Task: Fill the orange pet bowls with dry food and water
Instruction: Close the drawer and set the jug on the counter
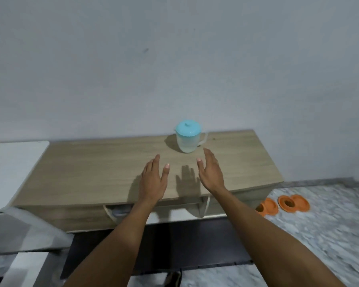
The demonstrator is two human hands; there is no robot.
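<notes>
K: Grey bare wall, wood-grain table [104, 172] against it, marbled floor [323, 235] off to the right. Where are the bowls?

M: Orange pet bowls [293, 203] sit on the floor at 4 o'clock from the table's right end, well apart from both hands. The nearer one is partly hidden behind the table corner.

K: Condition?

M: Wide flat orange rims with dark hollows. It's too blurred to tell if anything is in them. Floor placement fits pet height.

K: Hands?

M: Left hand [153, 177] and right hand [210, 172] are both open with fingers straight, holding nothing, above the table top with palms roughly facing.

K: Reaching for?

M: Likely the jug [188, 139] at 12 o'clock from them, near the right fingertips but not touching. It's translucent, with the teal lid on and the handle toward 3 o'clock, which suits a right-hand grab. Probably the water source. No dry food in view.
</notes>
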